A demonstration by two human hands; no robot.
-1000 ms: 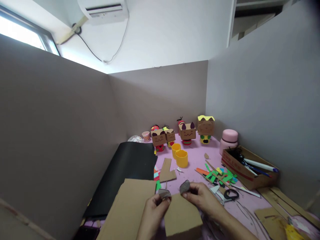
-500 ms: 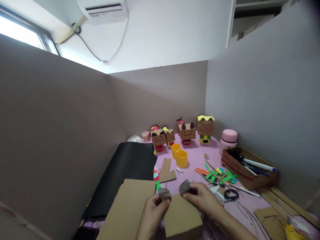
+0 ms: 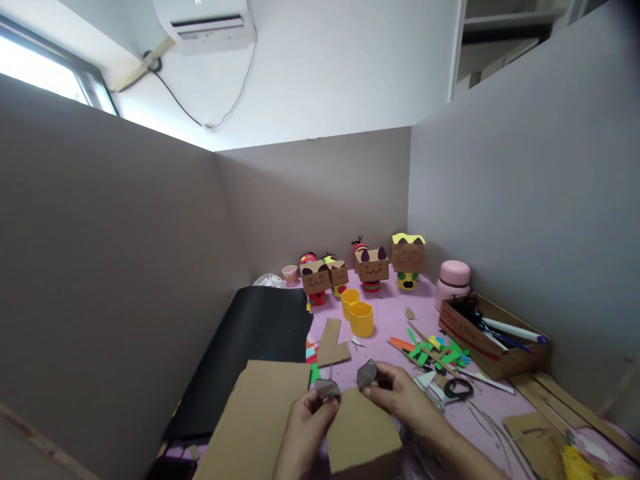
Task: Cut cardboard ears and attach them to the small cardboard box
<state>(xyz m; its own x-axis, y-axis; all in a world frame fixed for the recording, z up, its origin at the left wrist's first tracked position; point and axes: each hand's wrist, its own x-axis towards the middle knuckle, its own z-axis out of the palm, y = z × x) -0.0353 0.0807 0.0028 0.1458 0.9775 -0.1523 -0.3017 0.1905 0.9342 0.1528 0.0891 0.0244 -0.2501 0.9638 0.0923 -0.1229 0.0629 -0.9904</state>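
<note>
**Two dark ear pieces held over a cardboard box**

Both hands are raised low over the near edge of the pink table [image 3: 390,320], wrists angled inward. The left hand [image 3: 303,427] is curled, its thumb and forefinger closed on a small dark grey leaf-shaped cutout [image 3: 327,388], which is held flat at the top left corner of a plain brown cardboard box [image 3: 363,437]. The right hand [image 3: 403,397] is pinched shut on a second dark grey cutout [image 3: 367,374], which is stood upright, pointed tip up, just above the box's top edge. The two cutouts are kept near each other but apart. A matte, speckled surface is seen on both. Beside the box a flat brown cardboard sheet [image 3: 255,420] is laid, partly over a black paper sheet [image 3: 250,347]. Black-handled scissors [image 3: 453,390] are seen just right of the right hand.
</note>
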